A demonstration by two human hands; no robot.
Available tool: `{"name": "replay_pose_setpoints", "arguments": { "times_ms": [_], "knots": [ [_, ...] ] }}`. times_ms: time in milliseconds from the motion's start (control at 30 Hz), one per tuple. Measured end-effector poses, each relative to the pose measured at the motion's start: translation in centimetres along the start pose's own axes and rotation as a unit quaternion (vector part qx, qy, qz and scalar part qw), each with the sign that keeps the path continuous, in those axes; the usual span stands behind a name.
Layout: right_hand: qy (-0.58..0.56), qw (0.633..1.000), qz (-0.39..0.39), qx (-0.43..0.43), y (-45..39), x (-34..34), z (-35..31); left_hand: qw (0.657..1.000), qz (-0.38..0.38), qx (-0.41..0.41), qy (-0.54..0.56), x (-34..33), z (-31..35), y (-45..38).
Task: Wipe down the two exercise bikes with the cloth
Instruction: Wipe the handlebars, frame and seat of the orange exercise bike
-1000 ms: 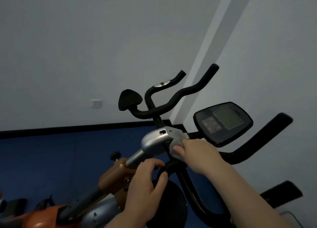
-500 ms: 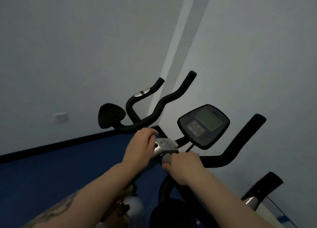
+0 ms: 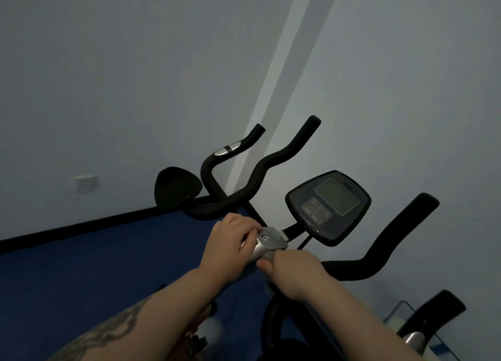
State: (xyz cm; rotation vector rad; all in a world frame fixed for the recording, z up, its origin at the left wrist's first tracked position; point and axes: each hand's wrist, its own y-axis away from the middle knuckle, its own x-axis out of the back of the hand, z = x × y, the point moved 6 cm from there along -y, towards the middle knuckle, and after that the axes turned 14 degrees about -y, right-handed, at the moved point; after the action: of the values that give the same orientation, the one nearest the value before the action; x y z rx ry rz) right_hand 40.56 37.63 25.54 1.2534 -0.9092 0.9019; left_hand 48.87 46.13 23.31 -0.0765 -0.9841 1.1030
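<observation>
Silver metal is showing between the two hands: a silver housing (image 3: 269, 242) on the near exercise bike (image 3: 349, 268), just below its black console (image 3: 328, 207). The left hand (image 3: 231, 242) is curling its fingers over the left side of that housing and gripping it. The right hand (image 3: 294, 271) is sitting just right of and nearer than the housing, fingers folded into a fist around a small grey cloth (image 3: 268, 257), of which only a bit is peeking out at the thumb, touching the housing's near edge. The near bike's black handlebar (image 3: 379, 252) is sweeping out to the right. A second exercise bike's handlebars (image 3: 260, 181) are rising farther off, to the left, against the grey wall (image 3: 135, 76), where a white socket (image 3: 85, 183) is sitting above the blue floor (image 3: 81, 274).
</observation>
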Motion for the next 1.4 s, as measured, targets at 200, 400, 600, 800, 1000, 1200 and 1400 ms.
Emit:
{"name": "replay_pose_setpoints", "arguments": {
  "times_ms": [200, 400, 600, 800, 1000, 1200, 1400],
  "knots": [
    [0.075, 0.997, -0.016, -0.006, 1.2, -1.2, 0.3, 1.000, 0.004, -0.004, 0.014, -0.1, -0.1, 0.2],
    [-0.107, 0.992, 0.044, -0.050, 0.1, 0.4, 0.9, 1.000, 0.014, -0.010, 0.013, 0.2, -0.2, 0.0],
    [-0.080, 0.987, 0.132, -0.044, 1.7, 0.0, 1.4, 1.000, 0.017, -0.015, 0.020, -0.1, -0.2, 0.2],
    [-0.022, 0.992, 0.126, -0.001, 1.2, -0.5, 0.8, 1.000, 0.018, -0.016, 0.001, 0.1, 0.2, 0.3],
    [-0.280, 0.937, 0.199, -0.065, 4.0, 2.4, 5.3, 0.995, -0.017, 0.014, -0.096, 0.7, 1.4, -0.5],
    [-0.426, 0.808, 0.365, -0.179, 8.0, 6.9, 14.4, 0.986, -0.079, 0.102, -0.106, -0.8, 3.4, -4.2],
    [-0.171, 0.952, 0.202, -0.151, 1.7, 5.3, 14.8, 0.984, -0.077, 0.112, -0.114, -2.6, 2.3, -3.8]
  ]
}}
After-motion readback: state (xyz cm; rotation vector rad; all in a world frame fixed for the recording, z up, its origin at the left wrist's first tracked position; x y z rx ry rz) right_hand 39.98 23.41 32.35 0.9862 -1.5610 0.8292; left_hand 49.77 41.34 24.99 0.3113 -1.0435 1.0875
